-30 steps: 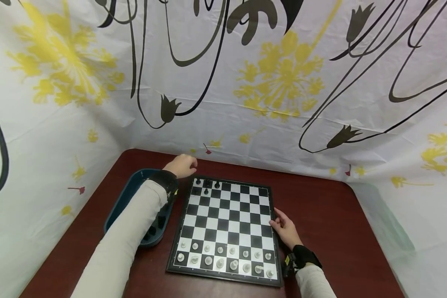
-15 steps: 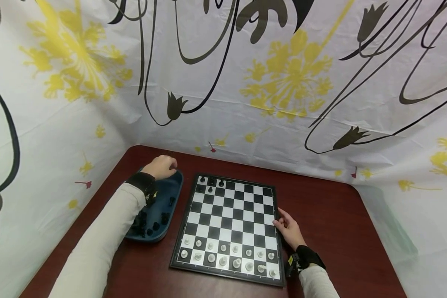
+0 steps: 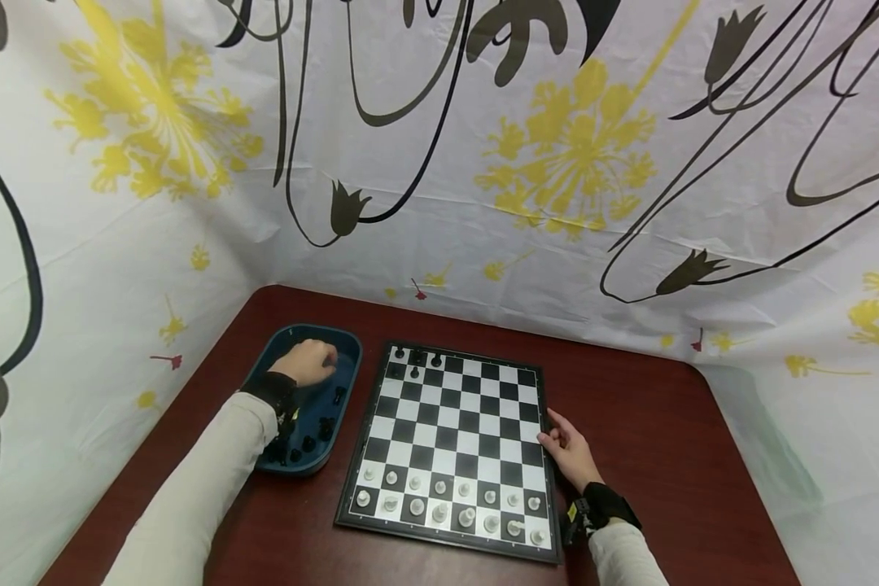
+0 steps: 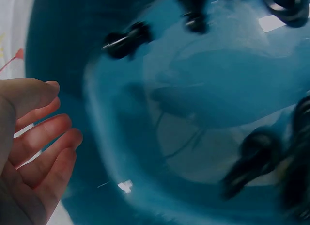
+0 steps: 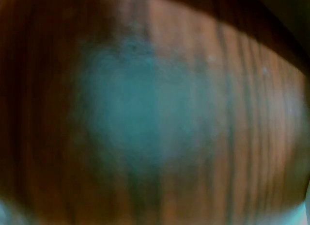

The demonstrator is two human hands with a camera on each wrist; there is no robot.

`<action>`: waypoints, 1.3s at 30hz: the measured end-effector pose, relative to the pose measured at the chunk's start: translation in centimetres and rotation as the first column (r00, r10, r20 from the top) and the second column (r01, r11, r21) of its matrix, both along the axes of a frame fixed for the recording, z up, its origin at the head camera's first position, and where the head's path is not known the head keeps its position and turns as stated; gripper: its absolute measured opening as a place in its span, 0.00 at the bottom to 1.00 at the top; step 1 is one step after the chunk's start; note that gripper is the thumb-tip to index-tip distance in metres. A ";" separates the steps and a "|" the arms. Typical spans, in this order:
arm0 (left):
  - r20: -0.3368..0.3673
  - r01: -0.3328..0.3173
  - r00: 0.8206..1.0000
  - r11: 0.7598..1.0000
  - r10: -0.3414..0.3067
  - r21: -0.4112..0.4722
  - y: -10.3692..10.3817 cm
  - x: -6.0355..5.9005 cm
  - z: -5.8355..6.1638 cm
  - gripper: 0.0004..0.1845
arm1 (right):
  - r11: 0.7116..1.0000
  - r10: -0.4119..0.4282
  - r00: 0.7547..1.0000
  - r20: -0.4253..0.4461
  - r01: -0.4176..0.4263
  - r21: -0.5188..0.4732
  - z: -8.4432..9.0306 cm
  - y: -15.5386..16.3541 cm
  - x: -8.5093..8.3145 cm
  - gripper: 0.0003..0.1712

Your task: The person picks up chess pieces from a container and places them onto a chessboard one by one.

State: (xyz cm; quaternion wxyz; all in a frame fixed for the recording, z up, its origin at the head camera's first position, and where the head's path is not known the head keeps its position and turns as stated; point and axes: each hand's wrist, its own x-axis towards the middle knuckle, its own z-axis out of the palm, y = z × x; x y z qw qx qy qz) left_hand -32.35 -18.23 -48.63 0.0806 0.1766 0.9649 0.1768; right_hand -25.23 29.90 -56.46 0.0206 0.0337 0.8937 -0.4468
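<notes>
My left hand, fingers loosely curled and empty, hangs over the tub of black chess pieces. My right hand, fingers relaxed, touches the board edge, probably steadying it.

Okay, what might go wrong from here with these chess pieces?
The left hand over the blue rounded rectangular tray might fumble the loose black chess pieces inside. The right hand, at the edge of the black-framed checkered board, might nudge it and jostle the small whitish chess pieces standing there.
</notes>
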 end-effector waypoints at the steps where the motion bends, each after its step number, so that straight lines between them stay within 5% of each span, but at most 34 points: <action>1: 0.001 0.000 1.000 1.000 0.000 0.001 0.1 0.1 -0.4 0.11 | 1.000 0.001 1.000 -0.002 -0.001 0.000 0.0 0.0 0.0 0.32; 7: 0.012 0.021 1.000 1.000 -0.021 -0.008 0.7 0.5 -2.3 0.07 | 1.000 0.000 1.000 -0.009 0.000 0.005 0.1 0.0 0.0 0.32; 25: 0.033 0.031 0.999 1.000 -0.030 -0.007 1.7 0.7 -4.7 0.08 | 1.000 -0.007 1.000 -0.006 0.007 0.009 0.0 0.3 0.0 0.32; 39: 0.062 0.022 0.998 1.000 -0.022 0.003 1.6 1.1 -3.9 0.06 | 1.000 -0.008 1.000 -0.008 0.008 -0.006 -0.1 -0.1 0.0 0.31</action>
